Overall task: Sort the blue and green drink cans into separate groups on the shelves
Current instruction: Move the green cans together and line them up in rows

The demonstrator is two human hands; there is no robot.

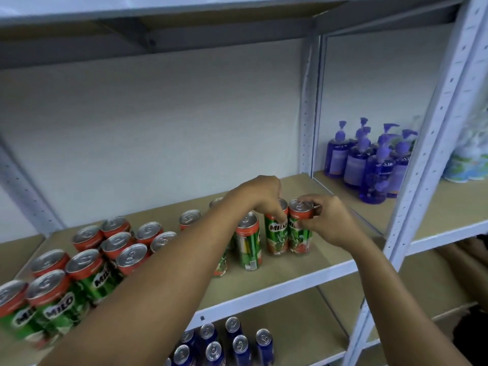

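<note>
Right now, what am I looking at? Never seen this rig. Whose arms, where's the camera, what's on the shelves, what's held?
No robot here: a person wears one wide-angle camera on the head, looking forward and down, so both arms reach in from below. The left hand comes down over the top of one green can. The right hand grips the top of the green can beside it with its fingers. Both cans stand upright on the middle shelf. More green cans crowd that shelf's left side. Blue cans stand on the shelf below. Purple pump bottles sit in the next bay to the right.
</note>
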